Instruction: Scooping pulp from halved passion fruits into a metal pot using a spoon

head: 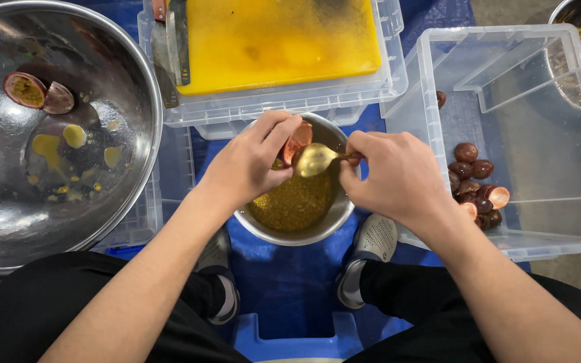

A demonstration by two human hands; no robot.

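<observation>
My left hand [250, 161] holds a halved passion fruit [298, 140] over a small steel bowl [334, 218] filled with yellow seedy pulp [297, 202]. Held in my right hand [398, 176], a metal spoon [316, 159] has its bowl right beside the fruit half, above the pulp. Both hands hover between my knees, over a blue floor covering.
A large steel basin [62, 128] at left holds two emptied fruit shells [38, 93] and pulp drips. A clear plastic bin [506, 134] at right holds several dark passion fruits [475, 178]. Behind the bowl, a yellow cutting board [277, 40] with a cleaver [176, 44] rests on another clear bin.
</observation>
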